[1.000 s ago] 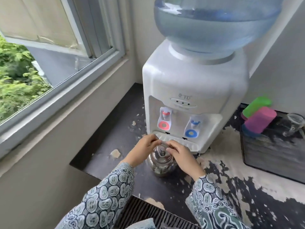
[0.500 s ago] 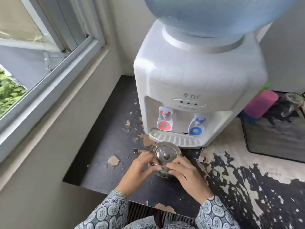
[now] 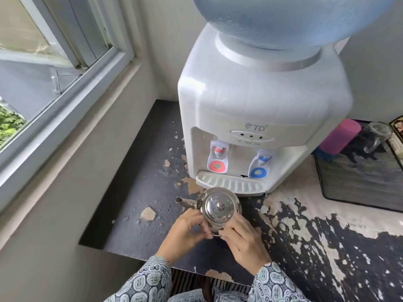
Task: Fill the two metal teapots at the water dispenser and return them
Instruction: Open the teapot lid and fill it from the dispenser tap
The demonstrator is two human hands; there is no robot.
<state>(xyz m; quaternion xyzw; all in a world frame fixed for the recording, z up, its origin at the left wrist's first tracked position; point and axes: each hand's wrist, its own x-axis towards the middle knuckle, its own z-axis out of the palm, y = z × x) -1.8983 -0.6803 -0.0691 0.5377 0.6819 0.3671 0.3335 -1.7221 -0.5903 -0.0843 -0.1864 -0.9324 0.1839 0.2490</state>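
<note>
teapot (image 3: 220,207): 1 | dispenser (image 3: 261,110): 1 | taps: 2 | hands: 2 | glass mug (image 3: 376,138): 1

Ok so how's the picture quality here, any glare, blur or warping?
Head view: daylight from the window on the left; bright reflections on the teapot lid, held by the left hand and right hand; wide-angle bending of the window frame; soft blur on the water bottle and dispenser top.

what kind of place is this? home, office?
Probably a home or small pantry corner by a window: a tabletop water dispenser on a worn, peeling counter, plastic cups on a tray, and both hands around a metal teapot.
</note>
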